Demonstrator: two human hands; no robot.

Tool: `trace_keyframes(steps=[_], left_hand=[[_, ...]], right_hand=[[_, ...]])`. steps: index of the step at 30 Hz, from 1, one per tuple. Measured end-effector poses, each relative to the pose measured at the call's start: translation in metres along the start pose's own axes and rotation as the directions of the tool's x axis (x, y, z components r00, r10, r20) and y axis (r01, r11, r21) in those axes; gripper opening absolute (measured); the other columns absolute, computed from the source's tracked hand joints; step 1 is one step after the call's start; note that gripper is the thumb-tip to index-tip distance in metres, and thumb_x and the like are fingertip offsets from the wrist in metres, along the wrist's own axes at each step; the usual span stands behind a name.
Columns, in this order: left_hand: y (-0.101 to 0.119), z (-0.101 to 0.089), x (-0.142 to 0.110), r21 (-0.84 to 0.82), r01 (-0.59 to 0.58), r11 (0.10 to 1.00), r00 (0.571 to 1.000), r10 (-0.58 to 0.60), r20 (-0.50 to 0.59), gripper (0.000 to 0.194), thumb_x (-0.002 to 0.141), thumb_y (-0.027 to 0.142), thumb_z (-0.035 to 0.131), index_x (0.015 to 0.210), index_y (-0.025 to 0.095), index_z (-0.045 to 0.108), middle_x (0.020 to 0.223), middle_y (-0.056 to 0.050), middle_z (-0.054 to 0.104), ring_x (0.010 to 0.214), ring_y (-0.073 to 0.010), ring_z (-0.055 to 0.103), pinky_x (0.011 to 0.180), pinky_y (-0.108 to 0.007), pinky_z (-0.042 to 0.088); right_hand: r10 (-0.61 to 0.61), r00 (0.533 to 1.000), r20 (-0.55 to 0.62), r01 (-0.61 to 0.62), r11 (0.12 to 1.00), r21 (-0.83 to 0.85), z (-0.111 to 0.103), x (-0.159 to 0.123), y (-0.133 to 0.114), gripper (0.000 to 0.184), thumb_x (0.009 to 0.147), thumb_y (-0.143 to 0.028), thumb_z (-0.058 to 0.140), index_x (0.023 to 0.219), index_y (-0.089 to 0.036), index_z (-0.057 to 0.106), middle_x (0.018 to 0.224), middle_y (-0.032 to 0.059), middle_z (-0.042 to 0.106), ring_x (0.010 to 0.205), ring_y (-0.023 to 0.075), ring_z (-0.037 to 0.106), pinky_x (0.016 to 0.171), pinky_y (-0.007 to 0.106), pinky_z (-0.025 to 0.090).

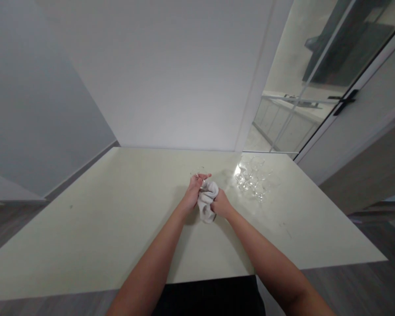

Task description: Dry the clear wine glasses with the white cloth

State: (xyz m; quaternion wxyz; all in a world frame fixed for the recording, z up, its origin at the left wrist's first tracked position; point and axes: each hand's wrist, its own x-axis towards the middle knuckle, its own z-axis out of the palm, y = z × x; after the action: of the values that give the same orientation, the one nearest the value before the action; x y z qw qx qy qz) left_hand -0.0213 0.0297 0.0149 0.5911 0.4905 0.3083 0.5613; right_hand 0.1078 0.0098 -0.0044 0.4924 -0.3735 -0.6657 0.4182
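My left hand is closed around a see-through drinking glass, whose rim shows faintly beyond the fingers. How much of the glass lies behind the hand and cloth is hidden. A crumpled white cloth hangs between my two hands, pressed against the glass. From the right side my right hand grips this cloth, its fingers mostly covered by the folds. Both hands are just above the middle of the pale table.
Several stemmed glasses stand close together on the table, right of my hands. A white wall panel rises behind the far edge. At the right is a glazed door with a black handle, a kitchen counter visible through it.
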Motion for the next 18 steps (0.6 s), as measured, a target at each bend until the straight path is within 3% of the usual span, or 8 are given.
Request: trace_keyframes(steps=[3, 7, 9, 12, 14, 16, 18], left_hand=[[0.000, 0.004, -0.004, 0.020, 0.049, 0.999, 0.998, -0.050, 0.046, 0.056, 0.074, 0.069, 0.059, 0.102, 0.020, 0.054, 0.120, -0.011, 0.063, 0.107, -0.0216, 0.059, 0.090, -0.034, 0.045], [0.004, 0.005, -0.006, -0.099, 0.144, 0.985, 0.983, -0.131, 0.126, 0.060, 0.074, 0.072, 0.056, 0.102, 0.018, 0.060, 0.118, -0.012, 0.064, 0.103, -0.0243, 0.062, 0.085, -0.036, 0.048], [0.004, 0.003, -0.004, -0.118, 0.111, 0.987, 0.990, -0.100, 0.096, 0.060, 0.071, 0.068, 0.062, 0.103, 0.017, 0.061, 0.112, -0.011, 0.066, 0.102, -0.0233, 0.062, 0.086, -0.034, 0.047], [0.003, 0.001, 0.001, -0.040, 0.013, 0.999, 0.998, -0.015, -0.055, 0.059, 0.059, 0.053, 0.080, 0.102, 0.017, 0.062, 0.100, -0.008, 0.068, 0.095, -0.0203, 0.063, 0.085, -0.032, 0.046], [0.003, 0.000, 0.001, 0.001, 0.021, 1.000, 0.992, -0.020, -0.127, 0.056, 0.058, 0.049, 0.082, 0.100, 0.015, 0.063, 0.094, -0.008, 0.069, 0.090, -0.0196, 0.063, 0.084, -0.032, 0.047], [0.006, 0.000, -0.002, -0.046, 0.084, 0.995, 0.993, -0.087, -0.081, 0.056, 0.065, 0.053, 0.076, 0.103, 0.014, 0.064, 0.095, -0.010, 0.069, 0.087, -0.0204, 0.064, 0.081, -0.033, 0.047], [0.010, 0.001, -0.006, -0.120, 0.154, 0.981, 0.987, -0.148, 0.057, 0.063, 0.067, 0.058, 0.071, 0.111, 0.014, 0.064, 0.100, -0.013, 0.070, 0.086, -0.0218, 0.065, 0.079, -0.035, 0.048]], right_hand=[[0.074, 0.997, -0.004, -0.073, 0.992, 0.107, 0.002, -0.003, 0.000, 0.028, 0.068, -0.017, 0.056, 0.094, -0.016, 0.065, 0.088, 0.0027, 0.068, 0.080, 0.0165, 0.059, 0.081, 0.030, 0.049], [0.274, 0.952, 0.137, -0.306, 0.870, 0.386, -0.001, -0.005, 0.002, 0.021, 0.066, -0.030, 0.063, 0.082, -0.018, 0.062, 0.075, 0.0020, 0.065, 0.064, 0.0143, 0.056, 0.063, 0.026, 0.048], [0.239, 0.962, 0.131, -0.272, 0.885, 0.378, -0.002, -0.004, 0.001, 0.022, 0.065, -0.033, 0.065, 0.082, -0.018, 0.062, 0.077, 0.0028, 0.066, 0.069, 0.0155, 0.057, 0.065, 0.027, 0.048], [0.111, 0.992, 0.056, -0.120, 0.969, 0.216, -0.002, -0.001, 0.000, 0.017, 0.067, -0.026, 0.066, 0.081, -0.017, 0.064, 0.083, 0.0030, 0.067, 0.080, 0.0165, 0.057, 0.074, 0.027, 0.048], [0.134, 0.989, 0.069, -0.145, 0.971, 0.192, -0.002, -0.002, 0.002, 0.016, 0.068, -0.025, 0.064, 0.082, -0.016, 0.065, 0.080, 0.0020, 0.066, 0.075, 0.0149, 0.056, 0.071, 0.026, 0.047], [0.228, 0.967, 0.116, -0.252, 0.926, 0.282, -0.002, -0.004, 0.003, 0.019, 0.070, -0.029, 0.063, 0.083, -0.016, 0.065, 0.076, 0.0017, 0.066, 0.066, 0.0132, 0.054, 0.062, 0.024, 0.046], [0.290, 0.944, 0.157, -0.328, 0.867, 0.375, -0.001, -0.006, 0.003, 0.023, 0.071, -0.033, 0.063, 0.085, -0.016, 0.065, 0.074, 0.0025, 0.066, 0.062, 0.0129, 0.054, 0.058, 0.023, 0.045]])
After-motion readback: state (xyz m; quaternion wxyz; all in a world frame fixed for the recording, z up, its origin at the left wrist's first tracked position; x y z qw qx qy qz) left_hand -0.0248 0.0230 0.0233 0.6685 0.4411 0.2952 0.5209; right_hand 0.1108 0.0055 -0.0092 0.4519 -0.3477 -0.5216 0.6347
